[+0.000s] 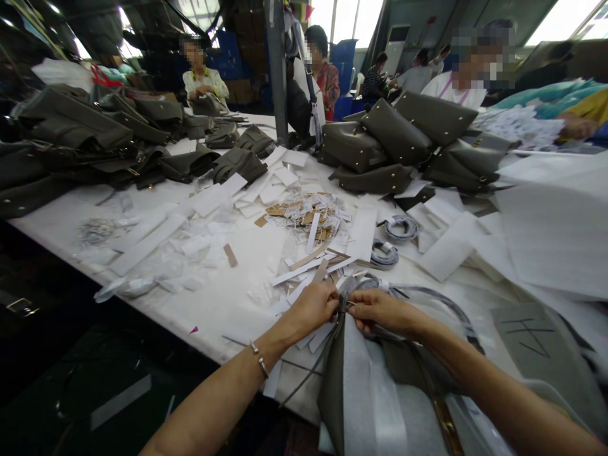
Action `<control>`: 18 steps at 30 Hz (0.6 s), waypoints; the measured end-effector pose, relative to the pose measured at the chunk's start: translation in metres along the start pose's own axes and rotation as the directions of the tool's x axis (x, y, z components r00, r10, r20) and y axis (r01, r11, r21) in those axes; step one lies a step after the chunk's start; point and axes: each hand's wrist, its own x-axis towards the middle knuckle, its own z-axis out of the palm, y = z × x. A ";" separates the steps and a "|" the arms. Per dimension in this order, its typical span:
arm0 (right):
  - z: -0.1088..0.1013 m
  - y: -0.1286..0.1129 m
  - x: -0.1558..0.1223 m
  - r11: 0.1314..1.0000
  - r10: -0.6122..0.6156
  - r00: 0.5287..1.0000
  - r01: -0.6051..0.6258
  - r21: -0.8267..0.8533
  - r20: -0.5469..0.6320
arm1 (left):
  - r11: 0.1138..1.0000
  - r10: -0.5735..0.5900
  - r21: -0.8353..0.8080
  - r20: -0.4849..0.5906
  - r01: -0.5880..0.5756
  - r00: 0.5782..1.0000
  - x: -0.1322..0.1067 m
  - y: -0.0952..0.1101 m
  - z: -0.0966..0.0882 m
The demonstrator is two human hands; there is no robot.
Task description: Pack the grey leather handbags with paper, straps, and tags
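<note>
A grey-brown handbag point(331, 386) stands at the table's front edge, close to my body, with pale wrapping sheet point(375, 399) over its side. My left hand point(322, 304) pinches the narrow strap end point(342, 303) at the top of the bag. From the other side, my right hand point(377, 310) has its fingers closed on a thin pale cord point(351, 305) beside that strap. The fingertips of both hands nearly meet. A wrapped grey strap point(441, 294) curves behind my right hand, and a brass-coloured zip point(444, 424) shows below my right forearm.
Tags point(316, 215) lie heaped mid-table, near coiled straps point(400, 228) and white paper strips point(446, 247). Bags are piled at left point(80, 120) and right point(399, 136). A metal post point(277, 76) rises behind. Several people work across the table. A marked grey board point(527, 339) lies at right.
</note>
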 end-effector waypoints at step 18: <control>-0.010 -0.019 -0.022 0.672 -0.007 0.970 -0.175 -0.720 -0.242 | 0.889 -0.104 -0.455 -0.093 0.050 0.990 0.004 -0.004 0.003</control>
